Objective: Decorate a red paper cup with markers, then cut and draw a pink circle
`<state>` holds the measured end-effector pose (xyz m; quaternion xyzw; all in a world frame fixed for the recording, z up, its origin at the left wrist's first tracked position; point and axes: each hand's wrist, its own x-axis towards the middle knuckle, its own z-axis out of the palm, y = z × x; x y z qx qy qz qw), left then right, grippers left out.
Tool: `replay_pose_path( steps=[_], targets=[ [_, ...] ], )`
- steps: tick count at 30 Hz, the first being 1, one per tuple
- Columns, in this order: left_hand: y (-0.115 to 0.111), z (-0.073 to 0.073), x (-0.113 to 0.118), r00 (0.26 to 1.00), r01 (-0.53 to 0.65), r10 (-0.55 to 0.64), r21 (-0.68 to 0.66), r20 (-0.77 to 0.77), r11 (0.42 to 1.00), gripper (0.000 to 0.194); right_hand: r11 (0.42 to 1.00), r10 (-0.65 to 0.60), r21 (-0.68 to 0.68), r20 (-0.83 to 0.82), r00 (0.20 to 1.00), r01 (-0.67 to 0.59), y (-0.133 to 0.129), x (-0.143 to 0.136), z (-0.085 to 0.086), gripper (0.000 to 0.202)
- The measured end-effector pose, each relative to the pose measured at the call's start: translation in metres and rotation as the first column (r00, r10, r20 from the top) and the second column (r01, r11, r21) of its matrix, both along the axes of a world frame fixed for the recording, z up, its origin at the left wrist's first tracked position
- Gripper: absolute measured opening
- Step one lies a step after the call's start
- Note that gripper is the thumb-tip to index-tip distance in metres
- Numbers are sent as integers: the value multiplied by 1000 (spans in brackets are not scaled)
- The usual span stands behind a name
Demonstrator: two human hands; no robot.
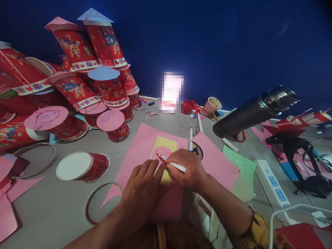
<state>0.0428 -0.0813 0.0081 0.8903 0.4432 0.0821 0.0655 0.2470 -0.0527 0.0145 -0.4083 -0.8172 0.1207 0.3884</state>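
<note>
My right hand (pixel 187 168) grips a white marker (pixel 177 167) with a red tip, its point down on a small pink paper piece (pixel 164 151). That piece lies on a yellow paper rectangle (pixel 168 140), which rests on a large pink sheet (pixel 141 145). Red marks show near the marker tip. My left hand (pixel 145 183) lies flat over the yellow paper's lower left, fingers stretched out and fingertips by the pink piece. A roll of tape (pixel 199 151) sits partly hidden beyond my right hand.
Red paper cups (pixel 106 45) with paper tops are stacked at the left. One cup (pixel 100 166) lies nearer. A black flask (pixel 255 112) tilts at the right, near a power strip (pixel 273 185) and green sheet (pixel 241 169). A bright blurred screen (pixel 171 90) stands at the back.
</note>
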Motion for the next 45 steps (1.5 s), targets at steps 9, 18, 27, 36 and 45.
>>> replay_pose_path(
  steps=[9,18,27,36,45],
  targets=[
    [1,-1,0,1000,14,-14,-5,-10,1000,50,1000,-28,-13,-30,999,28,3,8,13,10],
    [0,-2,-3,1000,16,-16,-1,-4,1000,44,996,-39,-78,8,999,39,1,4,6,8],
    [0,-6,-3,1000,22,-22,28,10,999,50,994,-24,-111,17,1000,25,6,19,18,8],
    [1,-10,-3,1000,22,-23,62,6,998,49,990,-26,-141,3,1000,26,9,26,20,7],
    [1,-6,-4,1000,19,-20,83,16,996,50,986,5,-168,-4,1000,-5,7,18,19,7]
  ],
)
